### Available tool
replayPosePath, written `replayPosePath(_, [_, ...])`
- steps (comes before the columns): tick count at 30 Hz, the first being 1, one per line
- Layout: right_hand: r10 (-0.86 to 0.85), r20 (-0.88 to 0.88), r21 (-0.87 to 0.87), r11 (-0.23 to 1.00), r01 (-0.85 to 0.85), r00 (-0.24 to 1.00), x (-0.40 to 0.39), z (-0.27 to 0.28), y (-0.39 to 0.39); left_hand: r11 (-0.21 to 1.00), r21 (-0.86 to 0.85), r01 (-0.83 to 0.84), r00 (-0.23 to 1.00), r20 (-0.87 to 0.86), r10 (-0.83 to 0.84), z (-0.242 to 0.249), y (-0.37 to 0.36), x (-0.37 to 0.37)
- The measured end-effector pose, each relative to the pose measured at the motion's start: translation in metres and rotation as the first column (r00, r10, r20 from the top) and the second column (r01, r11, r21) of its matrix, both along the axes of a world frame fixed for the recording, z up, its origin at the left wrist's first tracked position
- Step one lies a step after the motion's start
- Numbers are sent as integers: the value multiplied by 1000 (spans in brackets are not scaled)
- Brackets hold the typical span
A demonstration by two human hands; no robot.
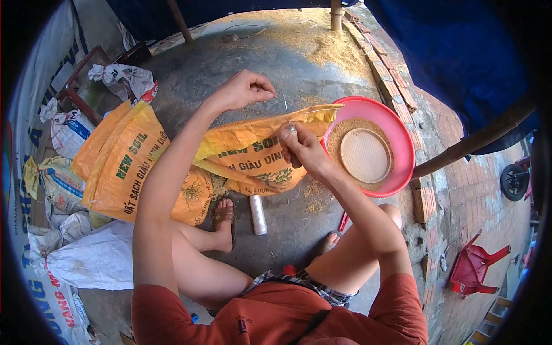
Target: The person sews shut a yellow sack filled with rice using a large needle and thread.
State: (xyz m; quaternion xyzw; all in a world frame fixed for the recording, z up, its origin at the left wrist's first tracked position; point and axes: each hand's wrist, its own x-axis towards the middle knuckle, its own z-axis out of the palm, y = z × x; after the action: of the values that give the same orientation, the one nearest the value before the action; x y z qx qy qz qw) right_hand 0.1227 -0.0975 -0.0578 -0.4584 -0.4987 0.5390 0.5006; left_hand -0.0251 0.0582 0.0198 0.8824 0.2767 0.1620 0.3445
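At nine o'clock I see white sacks (86, 261) heaped by the wall. Next to them lies the orange bag (123, 164), its long axis running from eight o'clock up toward two o'clock, with its open mouth pointing at the basin. My left hand (244, 90) is raised above the bag's upper edge, fingers pinched together at the tips; I think a thin thread runs from them, but it is too fine for me to be sure. Below, at six o'clock from that hand, a spool (257, 214) lies on the concrete between my feet, its axis almost upright in the view. My right hand (303, 149) is closed around a needle (287, 112), which points up toward twelve o'clock, right at the bag's mouth. Just beside it at three o'clock sits the red basin (402, 155), holding grain and a round sieve (365, 155). Further right, a red chair (474, 265) lies tipped on the bricks.
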Motion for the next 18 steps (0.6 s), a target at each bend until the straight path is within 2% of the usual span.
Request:
replayPosePath(1, [-2, 0, 0, 1000, 2, 1000, 1, 0, 1, 1000, 3, -6, 1000, 5, 6, 0, 0, 1])
replayPosePath(3, [5, -224, -46, 999, -16, 975, 3, 0, 4, 1000, -7, -22, 1000, 5, 22, 3, -3, 1])
replayPosePath(7, [-32, -175, -44, 999, 25, 984, 2, 6, -2, 998, -38, -50, 998, 22, 51, 4, -3, 2])
replayPosePath(9, [-51, -133, 39, 998, 56, 990, 0, 5, -3, 998, -36, -45, 998, 42, 47, 2, 0, 2])
replayPosePath(11, [-66, -119, 37, 997, 71, 991, 1, 7, -4, 999, -36, -40, 997, 63, 42, 1, 3, 3])
replayPosePath(13, [-81, -107, 36, 996, 85, 991, 0, 7, -5, 996, -14, -91, 995, -37, 90, 6, 4, 2])
replayPosePath(18, [-79, -108, 48, 995, 84, 991, 1, 8, -5, 999, -26, -21, 999, 32, 22, 11, 5, 2])
